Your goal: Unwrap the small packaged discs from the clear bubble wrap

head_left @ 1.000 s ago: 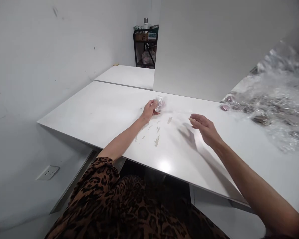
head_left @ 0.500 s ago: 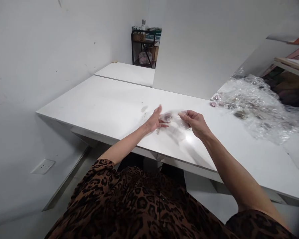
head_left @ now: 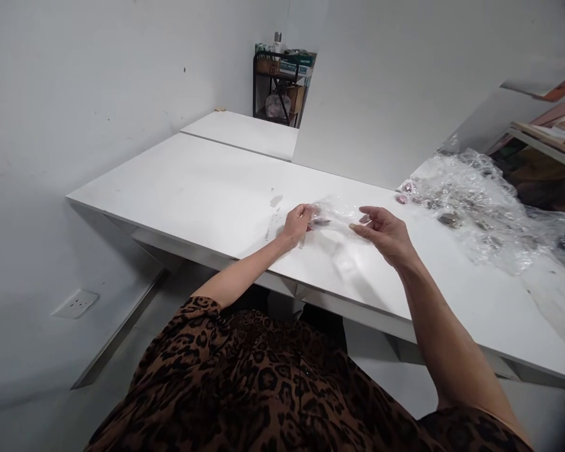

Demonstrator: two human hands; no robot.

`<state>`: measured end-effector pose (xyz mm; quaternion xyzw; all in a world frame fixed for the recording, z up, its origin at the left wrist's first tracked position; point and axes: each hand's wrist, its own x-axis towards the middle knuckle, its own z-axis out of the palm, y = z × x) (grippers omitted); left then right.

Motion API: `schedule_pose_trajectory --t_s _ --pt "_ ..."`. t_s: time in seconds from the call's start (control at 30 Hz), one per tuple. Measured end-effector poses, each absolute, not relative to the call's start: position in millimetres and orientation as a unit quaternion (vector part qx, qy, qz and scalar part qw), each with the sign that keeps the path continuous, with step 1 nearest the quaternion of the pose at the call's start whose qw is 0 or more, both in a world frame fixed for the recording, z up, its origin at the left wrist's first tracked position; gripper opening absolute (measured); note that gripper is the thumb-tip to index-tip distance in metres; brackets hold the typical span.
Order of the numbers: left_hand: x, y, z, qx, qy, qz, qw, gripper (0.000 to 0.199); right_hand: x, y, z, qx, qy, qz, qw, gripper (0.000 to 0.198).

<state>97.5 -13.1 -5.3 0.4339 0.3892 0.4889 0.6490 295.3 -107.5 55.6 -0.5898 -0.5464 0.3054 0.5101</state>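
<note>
A clear plastic bag point(head_left: 336, 213) with a small dark, purplish item inside is stretched above the white table. My left hand point(head_left: 296, 225) is closed on the bag's left end, fingers wrapped around the film. At the other end is my right hand point(head_left: 386, 233), its thumb and fingers apart around the bag's edge. It may be touching the film there, but the clear plastic makes contact hard to see. What the item in the bag is cannot be made out.
A heap of clear plastic packets point(head_left: 480, 201) lies on the right of the white table point(head_left: 169, 188). A tall white panel point(head_left: 381, 94) rises behind the table. Beyond stands a black shelf rack point(head_left: 277, 75) with boxes. A wall point(head_left: 75, 94) borders the left.
My left hand has closed its spread fingers on the bag. My right hand has moved slightly right and loosened from a pinch, its fingers now apart. The film is spread between the hands.
</note>
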Motion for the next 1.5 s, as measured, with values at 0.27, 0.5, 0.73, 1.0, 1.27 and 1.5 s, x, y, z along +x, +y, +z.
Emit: schedule_pose_trajectory --t_s 0.27,0.5,0.73,1.0,1.27,1.5 --pt "88 2 -8 0.215 0.391 0.503 0.741 0.014 316 -136 21 -0.653 -0.543 0.306 0.429 0.046" --pt "92 -3 -11 0.314 0.295 0.477 0.766 0.019 296 -106 25 -0.678 -0.545 0.201 0.45 0.086" --pt "91 -1 -7 0.316 0.232 0.459 0.797 0.013 291 -57 33 -0.643 -0.61 0.203 0.417 0.104" --pt "91 3 -9 0.257 0.238 0.427 0.834 0.028 275 -46 54 -0.575 -0.561 0.355 0.477 0.056" --pt "91 6 -17 0.277 0.293 0.394 0.826 0.081 260 -28 75 -0.611 -0.63 0.16 0.452 0.063" --pt "94 10 -23 0.31 0.302 0.42 0.798 0.094 252 -16 105 -0.574 -0.619 0.152 0.513 0.052"
